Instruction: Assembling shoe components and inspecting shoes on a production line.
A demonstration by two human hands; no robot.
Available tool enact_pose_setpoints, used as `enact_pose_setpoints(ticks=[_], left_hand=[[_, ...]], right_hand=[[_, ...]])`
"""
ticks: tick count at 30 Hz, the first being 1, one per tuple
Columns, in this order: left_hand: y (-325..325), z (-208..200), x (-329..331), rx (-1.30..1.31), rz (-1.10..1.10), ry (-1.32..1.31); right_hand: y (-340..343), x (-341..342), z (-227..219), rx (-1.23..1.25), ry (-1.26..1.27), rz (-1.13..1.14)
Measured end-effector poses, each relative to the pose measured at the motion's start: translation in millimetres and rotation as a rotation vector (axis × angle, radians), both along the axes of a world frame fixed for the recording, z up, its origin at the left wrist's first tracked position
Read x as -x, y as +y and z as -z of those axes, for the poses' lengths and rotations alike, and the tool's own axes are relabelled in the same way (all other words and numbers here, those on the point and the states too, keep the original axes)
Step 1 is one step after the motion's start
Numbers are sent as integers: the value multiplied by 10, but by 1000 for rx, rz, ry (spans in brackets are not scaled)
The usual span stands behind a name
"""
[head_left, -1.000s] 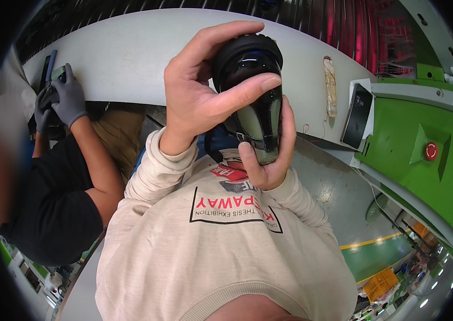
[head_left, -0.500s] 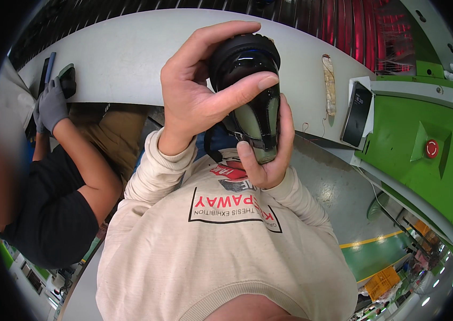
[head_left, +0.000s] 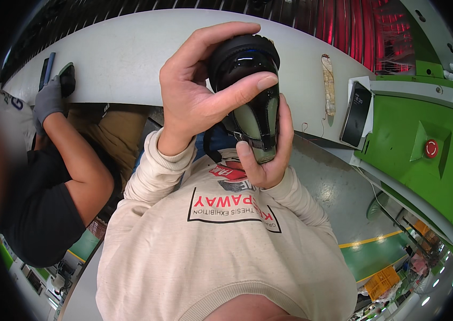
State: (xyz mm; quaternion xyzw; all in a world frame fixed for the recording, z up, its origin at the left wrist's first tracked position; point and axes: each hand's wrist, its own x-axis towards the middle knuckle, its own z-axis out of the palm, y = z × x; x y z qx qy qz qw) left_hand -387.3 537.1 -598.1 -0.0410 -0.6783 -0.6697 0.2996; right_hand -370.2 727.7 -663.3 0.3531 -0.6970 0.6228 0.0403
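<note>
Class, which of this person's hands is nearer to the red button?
Right. The right hand, at the lower end of the shoe in the picture, is left of the red button; the left hand, around the upper end, is farther left.

Glossy black strapped shoe (head_left: 248,61): flank partly covered by bare left hand (head_left: 194,96) | bare right hand (head_left: 268,167): some fingers hidden behind shoe | co-worker's farther grey-gloved hand (head_left: 37,123): mostly hidden | flat green machine panel (head_left: 408,179): cut off at right rim | beige printed sweatshirt (head_left: 215,251): cut off by lower edge | orange plastic crate (head_left: 381,286): contents too small to identify
</note>
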Motion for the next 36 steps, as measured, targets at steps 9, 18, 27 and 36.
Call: enact_pose_setpoints(ticks=[9,18,27,36], left_hand=[[15,-77,-32,6,-16,-18],[8,-147,-89,-4,17,-51],[47,-148,-71,-87,84,-55],[83,-276,-88,-15,114,-107]], right_hand=[[-3,0,-6,1,20,7],[15,10,-51,-4,61,-3],[50,18,-52,-8,75,45],[136,18,-128,-17,14,45]])
